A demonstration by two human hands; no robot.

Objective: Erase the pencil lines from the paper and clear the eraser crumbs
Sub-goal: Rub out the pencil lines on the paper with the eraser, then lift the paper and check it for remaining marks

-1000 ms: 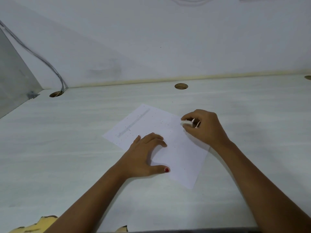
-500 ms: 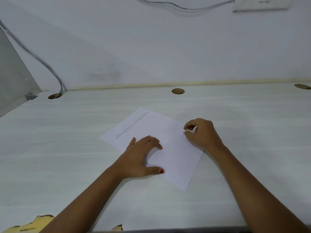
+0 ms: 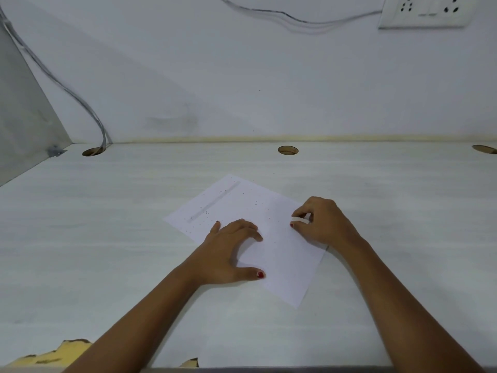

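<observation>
Pinching eraser point(image 3: 298, 219) in right hand point(image 3: 326, 223) over right edge of paper point(image 3: 285, 267); pinning it flat on desk point(image 3: 107, 238) with spread left hand point(image 3: 230, 255). Probably risking creases on loosening that hold, smearing crumbs point(image 3: 205, 212) into grey line point(image 3: 215, 201).

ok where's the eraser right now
In the head view, the eraser is pinched by the right hand over the right side of the paper, just right of the left hand resting on the sheet.
</observation>
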